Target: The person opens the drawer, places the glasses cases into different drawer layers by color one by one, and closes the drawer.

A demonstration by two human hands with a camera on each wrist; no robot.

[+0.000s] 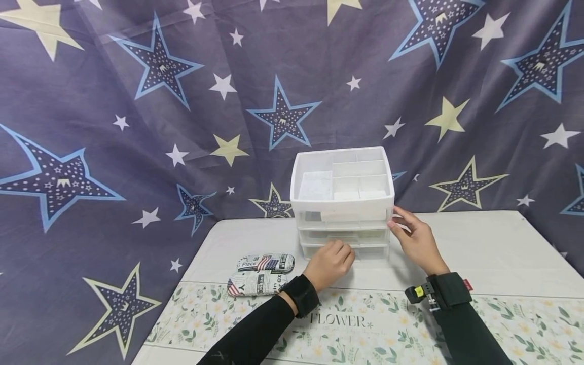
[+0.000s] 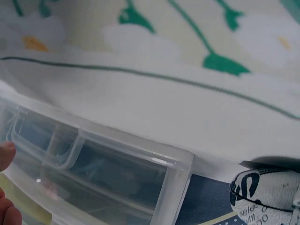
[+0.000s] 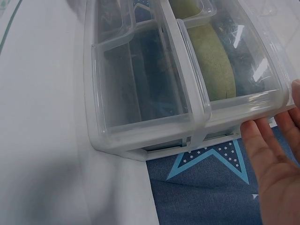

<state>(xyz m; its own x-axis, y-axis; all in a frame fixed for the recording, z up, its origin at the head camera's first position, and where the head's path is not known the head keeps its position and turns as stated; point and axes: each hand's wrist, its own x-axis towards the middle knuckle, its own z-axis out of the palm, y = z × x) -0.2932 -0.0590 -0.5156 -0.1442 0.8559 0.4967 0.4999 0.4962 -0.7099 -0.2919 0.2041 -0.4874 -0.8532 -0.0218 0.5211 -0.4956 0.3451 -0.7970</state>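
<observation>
A white plastic drawer unit [image 1: 342, 204] with clear drawers stands on the table. My left hand [image 1: 330, 263] is at its front with fingers curled at the handle of a lower drawer. In the left wrist view, the thumb and fingertips [image 2: 7, 213] show at the left edge, close over the drawer fronts. My right hand [image 1: 417, 241] touches the unit's right side, its fingers extended along the side and its thumb near the front corner. Something green [image 3: 213, 61] shows through the middle drawer. The bottom drawer [image 3: 136, 79] looks see-through down to its back.
Two oblong, newsprint-patterned padded items [image 1: 257, 282] lie left of the unit, near my left forearm. The unit's top is a divided open tray [image 1: 315, 186]. A flower-print strip [image 1: 374, 329] crosses the front of the table. A star-patterned cloth [image 1: 205, 101] hangs behind.
</observation>
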